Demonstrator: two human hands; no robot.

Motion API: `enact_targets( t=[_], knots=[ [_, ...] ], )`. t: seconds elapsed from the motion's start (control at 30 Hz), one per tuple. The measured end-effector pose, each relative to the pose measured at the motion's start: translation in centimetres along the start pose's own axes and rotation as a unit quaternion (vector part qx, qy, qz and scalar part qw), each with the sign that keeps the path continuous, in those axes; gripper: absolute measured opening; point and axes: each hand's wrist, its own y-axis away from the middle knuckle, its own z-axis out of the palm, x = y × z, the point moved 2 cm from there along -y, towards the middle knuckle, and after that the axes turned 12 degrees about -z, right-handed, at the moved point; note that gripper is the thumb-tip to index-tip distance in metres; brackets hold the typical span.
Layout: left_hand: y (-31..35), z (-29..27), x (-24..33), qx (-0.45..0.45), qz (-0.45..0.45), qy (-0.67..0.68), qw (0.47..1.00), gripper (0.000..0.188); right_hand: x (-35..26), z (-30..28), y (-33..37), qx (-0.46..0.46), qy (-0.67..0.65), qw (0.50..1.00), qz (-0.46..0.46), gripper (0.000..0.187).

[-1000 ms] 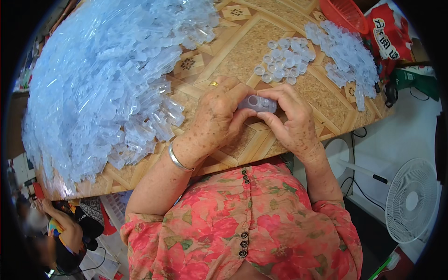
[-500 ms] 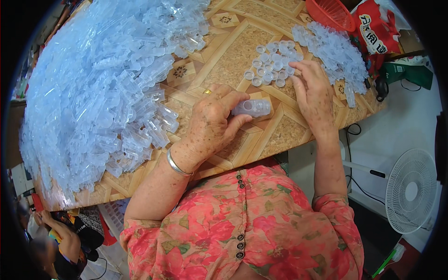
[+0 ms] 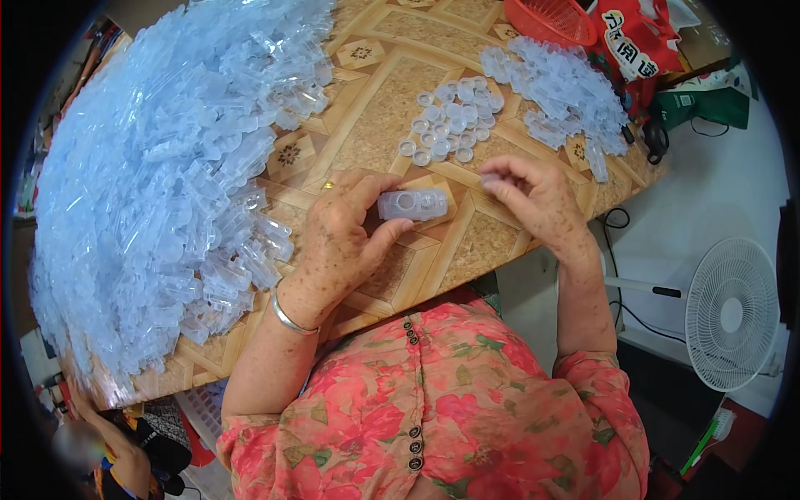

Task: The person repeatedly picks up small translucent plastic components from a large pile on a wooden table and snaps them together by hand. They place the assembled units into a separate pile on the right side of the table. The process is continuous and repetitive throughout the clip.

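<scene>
My left hand (image 3: 343,233) holds a clear plastic case (image 3: 414,204) between thumb and fingers, low over the tabletop. A round hole shows in the case's upper face. To the right, my right hand (image 3: 540,202) is closed in a pinch on a small clear cap (image 3: 492,177), mostly covered by the fingertips. It is apart from the case. Beyond both hands lies a loose group of small round clear caps (image 3: 454,125). A huge heap of clear plastic cases (image 3: 167,183) covers the table's left side, close to my left hand.
A smaller pile of clear plastic pieces (image 3: 571,100) lies at the far right. Behind it stand a red plastic basket (image 3: 546,23) and a red bag (image 3: 637,42). Black scissors (image 3: 655,140) hang at the table's right edge. A white fan (image 3: 732,315) stands right; another person (image 3: 117,442) is lower left.
My right hand has left the group of caps and come nearer, with a cap now in its fingertips. My left hand still holds the case. The whole view has shifted slightly.
</scene>
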Motion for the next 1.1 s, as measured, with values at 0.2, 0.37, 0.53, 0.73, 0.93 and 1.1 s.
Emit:
enact_targets(
  t=[0.2,0.37,0.53,0.73,0.93,1.1],
  knots=[
    [-0.2,-0.3,-0.2,0.005,0.028,-0.032,0.999,0.037,0.3,0.4,1.1,0.036,0.037,0.996,-0.074,0.022],
    [-0.2,-0.4,-0.5,0.004,0.034,-0.044,0.998,0.034,0.8,0.7,1.0,0.041,0.084,0.99,-0.102,0.024],
    [-0.2,-0.2,-0.7,0.01,0.032,-0.039,0.999,0.031,-2.8,2.0,0.5,0.068,-0.018,0.983,-0.167,0.024],
    [-0.1,0.1,-1.1,0.033,0.056,-0.023,0.998,0.033,-5.0,5.7,-0.9,0.052,-0.036,0.966,-0.25,0.026],
    [0.1,0.6,-1.4,0.048,0.057,-0.011,0.997,0.033,-5.6,6.0,-1.6,0.028,-0.012,0.97,-0.239,0.025],
    [0.3,0.7,-1.3,0.056,0.05,-0.022,0.997,0.033,-5.4,6.1,-1.7,0.008,-0.014,0.975,-0.223,0.025]
  ],
)
